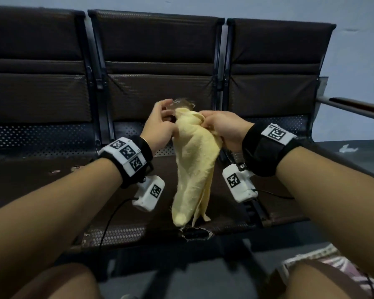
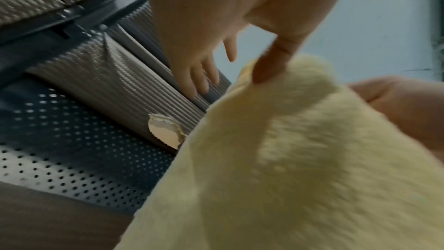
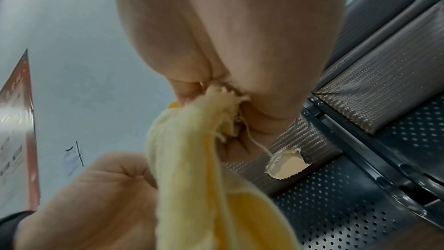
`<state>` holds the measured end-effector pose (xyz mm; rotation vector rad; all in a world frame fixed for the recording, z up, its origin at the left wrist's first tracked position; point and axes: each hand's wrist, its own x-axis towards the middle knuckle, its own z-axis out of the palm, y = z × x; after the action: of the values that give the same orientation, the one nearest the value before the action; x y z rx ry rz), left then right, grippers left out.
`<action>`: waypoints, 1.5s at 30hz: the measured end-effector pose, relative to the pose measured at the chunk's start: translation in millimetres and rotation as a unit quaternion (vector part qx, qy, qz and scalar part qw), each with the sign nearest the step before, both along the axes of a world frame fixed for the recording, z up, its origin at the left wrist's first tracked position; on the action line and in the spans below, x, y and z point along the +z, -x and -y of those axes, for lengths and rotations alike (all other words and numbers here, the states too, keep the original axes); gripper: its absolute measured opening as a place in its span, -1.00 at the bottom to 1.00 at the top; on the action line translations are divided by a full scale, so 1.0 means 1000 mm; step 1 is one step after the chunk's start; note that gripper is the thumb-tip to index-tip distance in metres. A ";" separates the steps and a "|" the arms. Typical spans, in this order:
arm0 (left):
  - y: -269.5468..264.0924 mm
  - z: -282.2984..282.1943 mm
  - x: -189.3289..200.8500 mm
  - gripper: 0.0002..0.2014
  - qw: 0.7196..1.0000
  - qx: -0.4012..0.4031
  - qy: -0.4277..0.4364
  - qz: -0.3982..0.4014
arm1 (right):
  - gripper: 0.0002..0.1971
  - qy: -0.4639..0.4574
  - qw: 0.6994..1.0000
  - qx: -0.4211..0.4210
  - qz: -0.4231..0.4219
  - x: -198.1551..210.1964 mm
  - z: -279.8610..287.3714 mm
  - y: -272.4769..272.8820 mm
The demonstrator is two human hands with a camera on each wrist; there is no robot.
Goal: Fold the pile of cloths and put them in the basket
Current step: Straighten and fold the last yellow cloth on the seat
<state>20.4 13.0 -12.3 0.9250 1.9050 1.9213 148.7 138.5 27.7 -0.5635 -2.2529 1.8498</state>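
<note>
A pale yellow cloth [image 1: 192,167] of soft, nubbly terry hangs in the air between the two hands, gathered into a narrow, drooping bunch that widens and then tapers to loose, frayed corners just above the seat. Its top is bunched into crumpled folds where both hands meet. The right hand [image 1: 224,129] has its grip closed on the cloth's upper edge: in the right wrist view the fingers are curled tight with the raveled hem and a stray thread pinched between them. The left hand [image 1: 160,124] pinches the cloth beside it; the left wrist view shows the thumb pressed into the fuzzy pile while the other fingers [image 2: 204,75] splay loosely outward, off the fabric. The two hands sit just beside each other, with the cloth's top between them. Behind and below stands a row of three joined seats [image 1: 160,67], their backs and cushions covered in dark brown padding with a fine woven, ribbed texture, set on dark metal frames whose panels are perforated with rows of small round holes. The padding of the middle seat back has a ragged tear [image 2: 165,133] with pale foam showing through. Each wrist wears a black strap carrying white blocks printed with black-and-white square markers. A smooth, pale blue-grey wall [image 1: 354,9] rises behind the seats.
</note>
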 end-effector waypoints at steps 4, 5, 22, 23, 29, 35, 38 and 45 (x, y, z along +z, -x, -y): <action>0.022 0.009 -0.001 -0.56 0.973 -0.184 0.078 0.117 | -0.59 0.027 0.999 0.018 -0.018 0.001 -0.005 0.005; 0.028 0.010 0.000 -0.64 0.970 -0.195 0.079 0.123 | -0.64 0.018 1.000 0.015 -0.020 0.001 -0.009 0.006; 0.104 -0.053 0.030 -0.86 0.992 0.043 -0.009 -0.121 | -0.80 -0.261 0.936 -0.178 -0.154 -0.010 -0.103 0.076; 0.107 -0.050 0.027 -0.89 0.993 0.031 -0.019 -0.115 | -0.77 -0.254 0.938 -0.171 -0.162 -0.012 -0.105 0.076; 0.095 -0.017 -0.044 -0.96 0.988 -0.007 0.092 -0.124 | -0.85 -0.276 0.957 -0.078 -0.046 -0.076 -0.101 0.057; 0.067 0.020 -0.125 -0.80 0.933 -0.143 0.305 -0.126 | -0.81 -0.231 0.954 0.102 0.163 -0.152 -0.082 0.016; 0.055 0.028 -0.146 -0.82 0.883 -0.252 0.389 -0.076 | -0.79 -0.062 0.950 0.144 0.269 -0.178 -0.073 -0.001; 0.072 0.003 -0.170 -0.82 0.912 -0.139 0.384 -0.039 | -0.75 0.029 0.963 0.033 0.265 -0.195 -0.084 0.021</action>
<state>-51.7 10.2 -182.0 0.9356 2.1522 0.8450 127.5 222.3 -167.3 -1.1231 -2.5620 1.9844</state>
